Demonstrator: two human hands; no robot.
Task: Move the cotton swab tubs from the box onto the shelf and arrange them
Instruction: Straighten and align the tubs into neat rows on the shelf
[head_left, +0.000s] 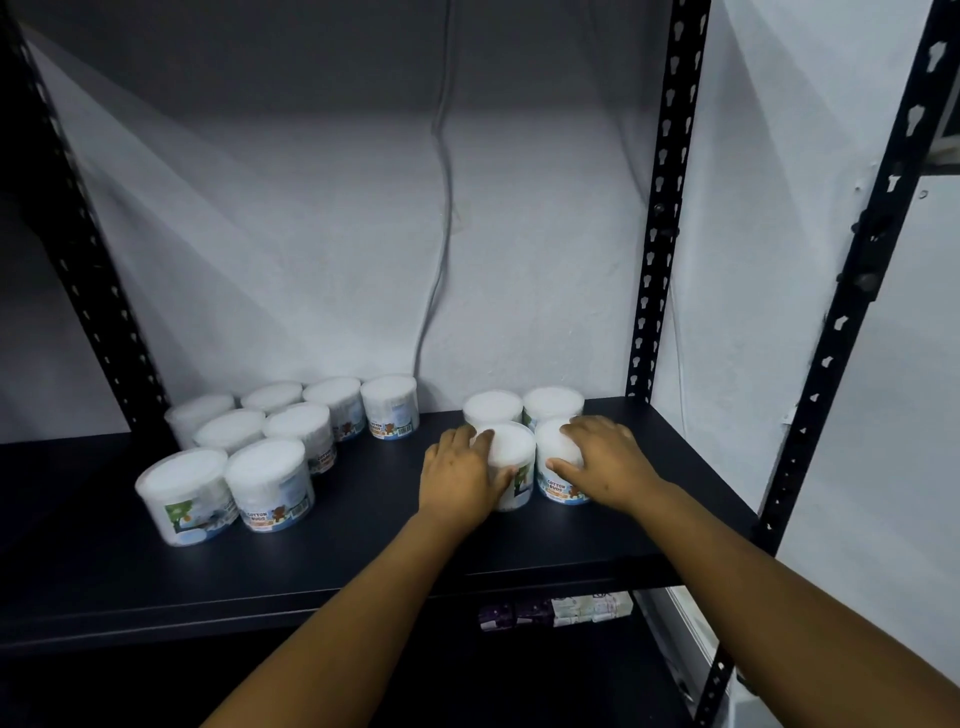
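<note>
- A dark shelf (363, 561) is seen from above and in front, framed by black slotted uprights (662, 218) against a pale wall (291, 249)
- Four cotton swab tubs are grouped in a tight square on the right part of the shelf, two at the back (551, 402) and two at the front
- The front left tub (511, 447) is gripped by the left hand (460, 475), with the fingers curled over its lid and the thumb wrapped round its near side
- The front right tub (558, 480) is held by the right hand (605, 457), with fingers spread over the lid and the thumb laid across the label
- Both front tubs are standing upright on the shelf, touching each other and the pair behind
- A second cluster of tubs (270, 467) is set on the left part of the shelf, well apart from the four, in rows running back toward the wall
- A thin cable (441, 208) is seen hanging down the wall behind the shelf
- Some small packets (556, 610) are visible on the level below, too blurred to be identified
</note>
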